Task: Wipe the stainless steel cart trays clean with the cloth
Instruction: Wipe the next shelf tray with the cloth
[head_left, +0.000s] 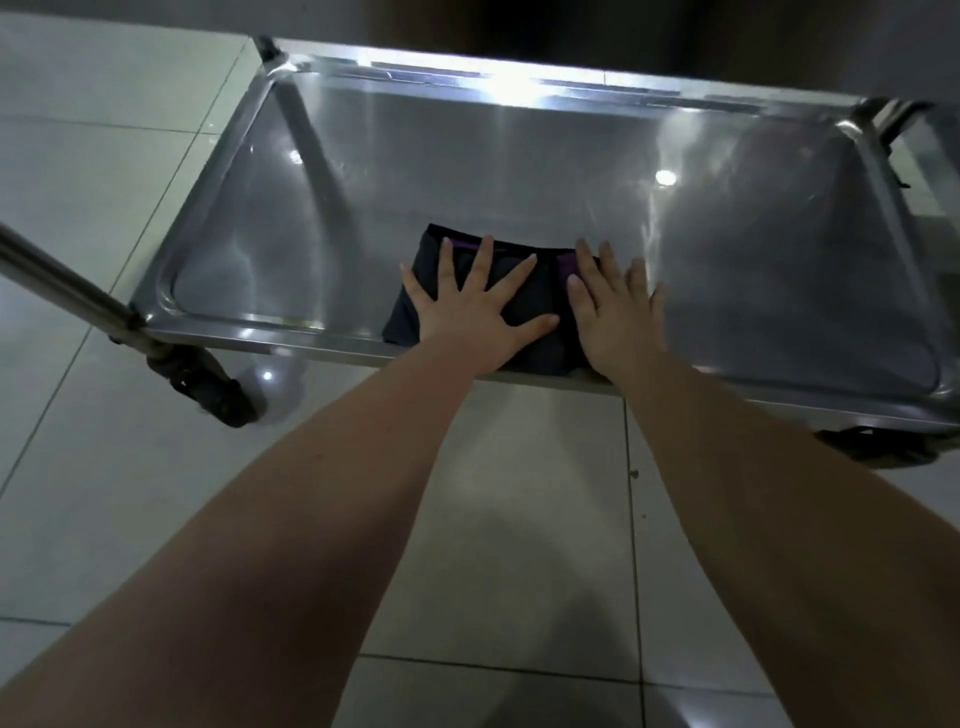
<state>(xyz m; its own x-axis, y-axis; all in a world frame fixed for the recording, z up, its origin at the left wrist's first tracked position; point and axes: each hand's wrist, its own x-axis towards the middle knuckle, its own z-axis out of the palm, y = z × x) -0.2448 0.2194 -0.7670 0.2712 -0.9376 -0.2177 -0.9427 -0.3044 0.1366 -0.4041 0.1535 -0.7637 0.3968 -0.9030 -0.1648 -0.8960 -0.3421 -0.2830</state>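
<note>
A stainless steel cart tray (519, 156) fills the upper half of the head view, low above the floor. A dark folded cloth (545, 306) with a purple stripe lies on the tray near its front edge. My left hand (470, 304) presses flat on the cloth's left part, fingers spread. My right hand (613, 306) lies flat on the cloth's right end, fingers partly over bare steel. Neither hand grips the cloth; both palms rest on it.
A steel post (57, 278) rises at the cart's front left corner above a black caster wheel (218, 395). Another wheel (883, 447) shows at the front right. Pale floor tiles (519, 493) surround the cart. A dark wall stands behind it.
</note>
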